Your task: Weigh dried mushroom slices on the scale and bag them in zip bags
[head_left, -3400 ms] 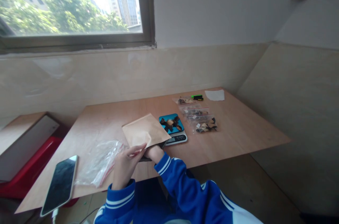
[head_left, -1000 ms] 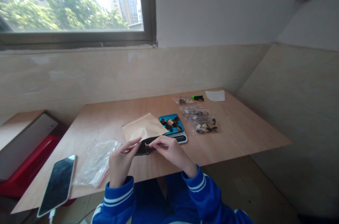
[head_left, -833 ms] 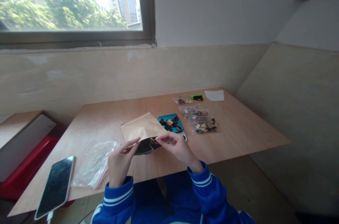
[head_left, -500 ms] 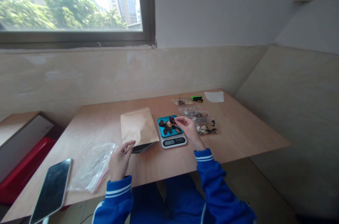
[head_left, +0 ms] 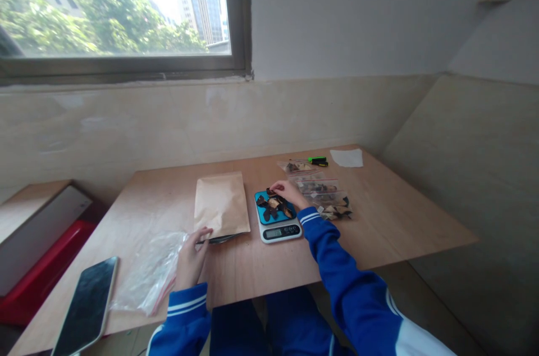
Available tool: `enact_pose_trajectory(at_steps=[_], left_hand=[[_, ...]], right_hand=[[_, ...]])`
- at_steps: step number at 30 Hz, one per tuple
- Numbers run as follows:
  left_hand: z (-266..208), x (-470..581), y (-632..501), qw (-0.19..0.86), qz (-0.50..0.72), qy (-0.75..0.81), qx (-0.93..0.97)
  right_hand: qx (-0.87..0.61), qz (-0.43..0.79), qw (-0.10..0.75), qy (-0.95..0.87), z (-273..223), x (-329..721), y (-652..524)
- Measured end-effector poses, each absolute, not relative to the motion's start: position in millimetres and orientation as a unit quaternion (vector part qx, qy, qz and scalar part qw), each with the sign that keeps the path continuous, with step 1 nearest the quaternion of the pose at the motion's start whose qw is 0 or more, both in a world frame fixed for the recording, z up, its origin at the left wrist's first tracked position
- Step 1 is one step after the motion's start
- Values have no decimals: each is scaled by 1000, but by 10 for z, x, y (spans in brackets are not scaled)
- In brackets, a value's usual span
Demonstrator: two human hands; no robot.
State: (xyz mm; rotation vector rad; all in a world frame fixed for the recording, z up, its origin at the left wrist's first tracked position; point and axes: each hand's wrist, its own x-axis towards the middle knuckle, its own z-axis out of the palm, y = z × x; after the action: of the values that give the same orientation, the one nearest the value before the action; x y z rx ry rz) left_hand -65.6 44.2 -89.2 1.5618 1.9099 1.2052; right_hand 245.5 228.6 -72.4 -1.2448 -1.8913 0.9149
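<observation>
Here, in the head view, the left hand (head_left: 193, 254) pinches the near edge of the paper bag (head_left: 222, 204); under the right hand (head_left: 289, 193), dark dried pieces (head_left: 273, 204) lie on the scale (head_left: 281, 232), whether gripped I cannot tell.

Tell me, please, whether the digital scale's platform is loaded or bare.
Loaded: several dark dried pieces lie on the blue platform of the digital scale, where the right hand touches one near the far edge.
</observation>
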Motion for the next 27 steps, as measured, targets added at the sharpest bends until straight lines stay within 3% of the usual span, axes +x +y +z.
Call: enact_pose_trajectory(at_steps=[9,20,27], left_hand=[[-925,-694,404,201,430,666,575],[-945,-870,147,141,413,709,555],[-1111,-1279,-91,111,363,753,537]], right_hand=[[-504,236,308,-772,-646,2562,2245],[-498,155,407,-750,-428,2825,1482],[-531,185,437,-702,-528,3117,914]])
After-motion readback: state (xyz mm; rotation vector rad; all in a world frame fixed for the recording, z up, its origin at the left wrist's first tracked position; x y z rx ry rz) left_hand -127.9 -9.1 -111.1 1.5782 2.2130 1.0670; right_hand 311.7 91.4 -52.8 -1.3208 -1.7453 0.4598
